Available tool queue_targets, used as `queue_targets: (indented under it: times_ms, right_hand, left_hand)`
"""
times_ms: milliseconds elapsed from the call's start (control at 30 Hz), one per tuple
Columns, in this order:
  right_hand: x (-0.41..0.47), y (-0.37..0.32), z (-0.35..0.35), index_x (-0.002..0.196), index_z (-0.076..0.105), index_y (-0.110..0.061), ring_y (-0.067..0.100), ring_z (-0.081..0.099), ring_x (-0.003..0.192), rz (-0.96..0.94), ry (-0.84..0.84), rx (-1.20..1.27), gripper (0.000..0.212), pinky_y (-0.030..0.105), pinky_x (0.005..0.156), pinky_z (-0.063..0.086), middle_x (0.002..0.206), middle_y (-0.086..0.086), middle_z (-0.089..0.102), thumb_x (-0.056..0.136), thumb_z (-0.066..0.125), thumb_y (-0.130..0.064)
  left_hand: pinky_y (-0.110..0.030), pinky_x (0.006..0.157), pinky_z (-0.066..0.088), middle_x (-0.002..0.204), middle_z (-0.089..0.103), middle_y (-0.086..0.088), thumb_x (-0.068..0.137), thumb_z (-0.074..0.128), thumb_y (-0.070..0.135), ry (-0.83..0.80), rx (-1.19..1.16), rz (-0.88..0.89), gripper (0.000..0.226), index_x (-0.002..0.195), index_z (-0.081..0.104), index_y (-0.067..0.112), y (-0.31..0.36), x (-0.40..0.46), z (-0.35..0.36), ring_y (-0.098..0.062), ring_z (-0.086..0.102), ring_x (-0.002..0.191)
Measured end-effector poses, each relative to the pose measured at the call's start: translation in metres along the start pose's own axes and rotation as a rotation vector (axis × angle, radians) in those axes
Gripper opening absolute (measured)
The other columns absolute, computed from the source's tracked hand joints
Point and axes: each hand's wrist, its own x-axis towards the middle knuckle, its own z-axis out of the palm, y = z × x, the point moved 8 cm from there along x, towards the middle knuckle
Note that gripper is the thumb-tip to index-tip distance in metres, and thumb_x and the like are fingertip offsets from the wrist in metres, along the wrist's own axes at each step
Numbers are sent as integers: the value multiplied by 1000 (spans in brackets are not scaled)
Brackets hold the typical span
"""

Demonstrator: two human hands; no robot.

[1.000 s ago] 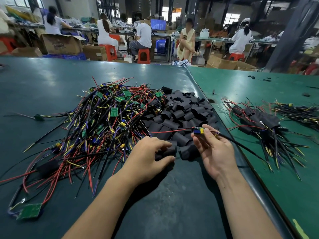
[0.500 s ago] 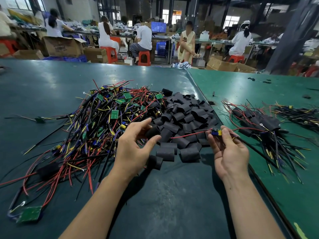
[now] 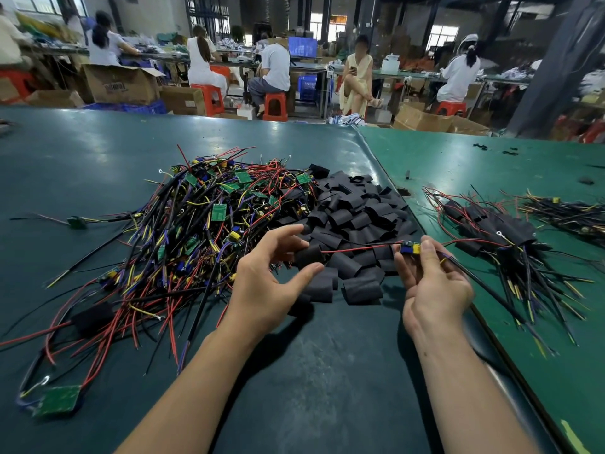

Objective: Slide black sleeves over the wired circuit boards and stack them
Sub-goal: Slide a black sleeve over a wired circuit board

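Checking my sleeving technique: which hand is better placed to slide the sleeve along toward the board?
Left. The left hand holds the black sleeve with the red wire entering it, while the right hand pinches the circuit board.

The dark green table mat looks smooth and faintly glossy, catching pale reflections (the brighter green mat beside it reads more matt). On it, the black sleeves look like soft matt tubing, next to a heap of green circuit boards with shiny plastic-coated wires.
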Motion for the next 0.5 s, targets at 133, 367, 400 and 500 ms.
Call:
queue_targets:
  times_ms: [133,367,400,500]
  right_hand:
    - [-2,-2,2,84,70,-10,18,72,61,-37,-7,-21,10,24,54,57,66,-1,73,93,65,-8]
    - [-3,-1,5,85,72,-10,22,73,65,-35,-39,-35,9,25,55,58,71,3,74,92,67,-8]
    - [-3,-2,5,85,73,-11,22,73,65,-35,-42,-34,9,25,55,58,71,3,74,92,67,-9]
    - [-2,-3,6,87,73,-11,22,73,66,-43,-63,-38,8,25,54,58,72,3,74,92,66,-9]
  left_hand:
    - [-32,93,54,104,68,7,74,85,11,59,19,32,54,120,59,23,3,1,-6,-14,67,101]
    - [-26,92,53,105,67,6,73,85,9,165,50,40,53,118,58,17,1,3,-15,-10,66,100]
    - [-25,92,53,105,67,7,73,85,9,156,59,39,53,118,59,16,1,4,-14,-10,66,100]
    - [-22,91,52,105,67,7,73,85,9,140,76,47,52,117,60,12,2,3,-12,-7,66,101]
